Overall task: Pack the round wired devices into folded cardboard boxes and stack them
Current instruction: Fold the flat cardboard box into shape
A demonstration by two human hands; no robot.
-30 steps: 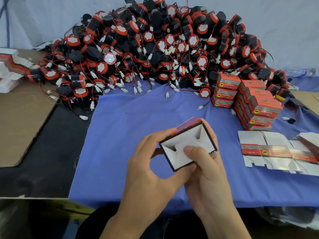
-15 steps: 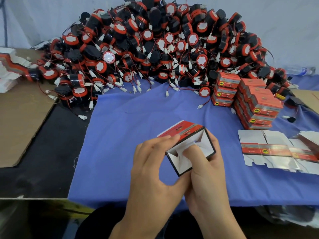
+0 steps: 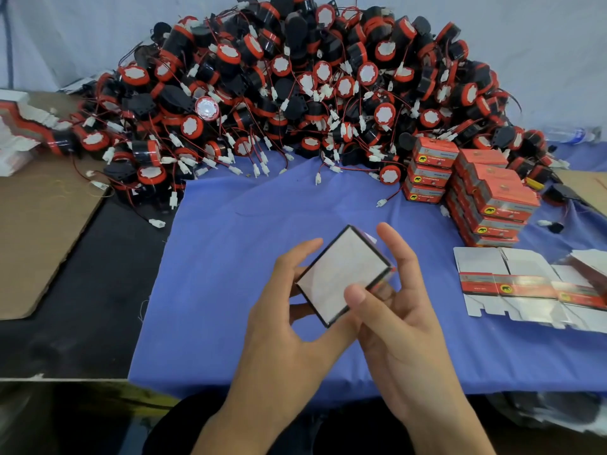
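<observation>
Far left, off the blue cloth [image 3: 246, 244], a brown cardboard sheet [image 3: 36, 231] lies flat, and beyond it sits a blurred heap of white-and-red flat cartons [image 3: 13, 133]. Between the sheet and the cloth's left edge there's a strip of black surface [image 3: 82, 290].

Across the cloth's far edge, look at that mound: the round wired devices [image 3: 295, 87], black bodies with red rims and white faces, are piled high. Their red wires and white plugs spill forward onto the cloth.

Now the action, over the cloth's near middle. The left hand [image 3: 282, 326] grips the folded box [image 3: 341, 274] from its left side, fingers curled up along the upper left edge and thumb reaching under the lower corner. The box is off the cloth, turned cornerwise like a diamond, its closed white face with a dark border towards the camera. The right hand [image 3: 404, 330] pinches it too: the thumb [image 3: 356, 295] presses on the white face, fingers sit behind, and the index finger [image 3: 391, 241] stands up past the right corner.

At the cloth's right side, packed red boxes [image 3: 489, 195] stand in stacks. Nearer the front edge, unfolded flat boxes [image 3: 512, 284] lie overlapping. At the far right corner lies a plastic bottle [image 3: 571, 135].
</observation>
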